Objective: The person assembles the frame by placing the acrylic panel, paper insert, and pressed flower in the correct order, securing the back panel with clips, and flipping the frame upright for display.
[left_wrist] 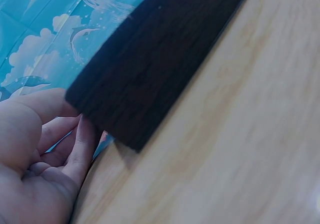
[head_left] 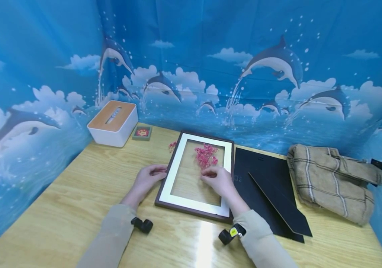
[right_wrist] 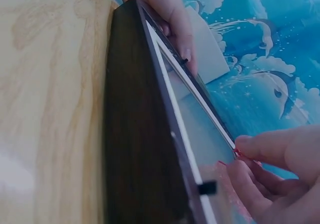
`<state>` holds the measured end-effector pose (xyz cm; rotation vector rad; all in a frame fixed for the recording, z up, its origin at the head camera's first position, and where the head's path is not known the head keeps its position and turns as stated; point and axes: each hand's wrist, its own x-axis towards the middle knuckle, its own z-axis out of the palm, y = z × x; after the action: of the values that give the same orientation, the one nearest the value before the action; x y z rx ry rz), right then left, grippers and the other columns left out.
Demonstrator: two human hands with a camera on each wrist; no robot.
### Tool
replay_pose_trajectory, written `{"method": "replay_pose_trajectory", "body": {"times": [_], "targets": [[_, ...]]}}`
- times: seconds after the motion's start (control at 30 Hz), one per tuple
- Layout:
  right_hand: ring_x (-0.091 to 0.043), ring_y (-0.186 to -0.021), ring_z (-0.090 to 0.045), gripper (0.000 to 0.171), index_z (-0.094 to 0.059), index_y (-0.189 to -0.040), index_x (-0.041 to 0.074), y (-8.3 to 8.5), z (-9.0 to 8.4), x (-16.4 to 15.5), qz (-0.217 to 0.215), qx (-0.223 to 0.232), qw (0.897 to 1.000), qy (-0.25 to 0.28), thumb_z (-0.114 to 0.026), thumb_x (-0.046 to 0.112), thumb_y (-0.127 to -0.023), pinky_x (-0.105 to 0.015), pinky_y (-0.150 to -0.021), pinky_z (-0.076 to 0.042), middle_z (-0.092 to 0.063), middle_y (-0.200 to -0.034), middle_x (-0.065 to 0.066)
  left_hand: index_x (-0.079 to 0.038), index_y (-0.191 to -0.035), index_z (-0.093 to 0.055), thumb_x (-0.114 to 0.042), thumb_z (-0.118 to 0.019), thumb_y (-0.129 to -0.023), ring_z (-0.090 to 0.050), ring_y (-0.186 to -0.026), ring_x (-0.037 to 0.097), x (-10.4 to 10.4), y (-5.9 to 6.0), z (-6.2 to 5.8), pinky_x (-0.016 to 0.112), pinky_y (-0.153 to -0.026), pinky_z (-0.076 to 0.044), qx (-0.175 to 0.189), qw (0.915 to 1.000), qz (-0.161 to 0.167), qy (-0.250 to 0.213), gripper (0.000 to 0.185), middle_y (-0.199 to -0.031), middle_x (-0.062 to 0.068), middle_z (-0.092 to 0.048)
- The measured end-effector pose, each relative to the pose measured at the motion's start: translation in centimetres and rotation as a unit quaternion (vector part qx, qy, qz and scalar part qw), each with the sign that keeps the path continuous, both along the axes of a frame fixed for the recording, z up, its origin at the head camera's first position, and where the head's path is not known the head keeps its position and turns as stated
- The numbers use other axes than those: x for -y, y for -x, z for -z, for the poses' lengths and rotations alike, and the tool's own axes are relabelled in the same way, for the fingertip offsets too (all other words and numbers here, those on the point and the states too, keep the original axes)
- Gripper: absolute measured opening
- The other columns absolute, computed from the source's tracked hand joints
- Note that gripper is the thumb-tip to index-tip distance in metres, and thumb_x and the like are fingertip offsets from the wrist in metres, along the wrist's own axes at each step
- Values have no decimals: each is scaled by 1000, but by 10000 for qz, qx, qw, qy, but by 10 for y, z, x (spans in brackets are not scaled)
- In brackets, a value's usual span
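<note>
A dark brown picture frame [head_left: 195, 213] with a white mat lies on the table, tilted slightly from my view. Over the mat's opening is a sprig of small pink dried flowers [head_left: 206, 155]. My right hand [head_left: 218, 180] pinches its stem between thumb and fingertips; the right wrist view shows the stem [right_wrist: 237, 152] there. At the frame's left side, my left hand [head_left: 148, 181] holds the edge with bent fingers. The left wrist view shows the frame's dark side [left_wrist: 145, 73] partly hiding those fingertips. A second pink sprig [head_left: 172, 146] lies beyond the frame's left edge.
A black backing board [head_left: 244, 160] with its stand leg [head_left: 279, 203] lies right of the frame. Further right is a folded brown plaid cloth [head_left: 331, 182]. A white tissue box [head_left: 110, 136] with a wooden lid and a small green-framed item [head_left: 142, 133] stand at the back left.
</note>
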<state>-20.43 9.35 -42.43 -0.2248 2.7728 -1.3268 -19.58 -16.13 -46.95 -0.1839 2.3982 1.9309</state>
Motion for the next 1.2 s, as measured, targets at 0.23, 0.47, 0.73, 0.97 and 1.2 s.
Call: {"method": "replay_pose_trajectory", "body": {"times": [0.23, 0.47, 0.73, 0.97, 1.2], "targets": [[-14, -84, -62, 18, -71, -96, 17, -8, -2, -16, -267, 122, 9987, 406, -70, 16, -78, -26, -68, -52, -67, -94, 2, -11, -112, -62, -15, -68, -79, -58, -99, 18, 0, 0, 1, 32, -89, -47, -2, 10000, -14, -5, 33, -106, 6, -63], [-20, -94, -61, 38, -62, -114, 13, -21, 2, -41, -191, -208, 9979, 584, -71, 17, -78, -31, -78, -52, -64, -106, -6, -10, -112, -62, -14, -68, -79, -58, -99, 18, -1, 0, 0, 31, -88, -47, 21, 10000, -50, -68, 33, -106, 6, -63], [-24, -105, -55, 54, -55, -122, 16, -39, 16, -68, 259, -377, 9985, 299, -75, 26, -73, -36, -87, -49, -51, -120, -4, -10, -112, -62, -13, -67, -80, -58, -99, 18, -1, 0, -1, 31, -89, -47, 56, 10000, -73, -33, 33, -106, 6, -63], [-24, -112, -50, 56, -54, -124, 17, -46, 26, -82, 407, -325, 9981, 337, -76, 26, -72, -36, -93, -45, -49, -128, -4, -10, -112, -62, -14, -66, -81, -57, -102, 19, 1, 1, -3, 34, -93, -44, 194, 9998, -38, -68, 32, -109, 7, -63], [-22, -116, -47, 64, -51, -128, 10, -51, 35, -83, 172, -277, 9925, 1180, -76, 19, -70, -24, -92, -44, -44, -135, -4, -5, -113, -60, -11, -65, -81, -60, -92, 18, 3, 11, -15, 28, -81, -51, 615, 9968, -226, -452, 33, -108, 12, -60]]}}
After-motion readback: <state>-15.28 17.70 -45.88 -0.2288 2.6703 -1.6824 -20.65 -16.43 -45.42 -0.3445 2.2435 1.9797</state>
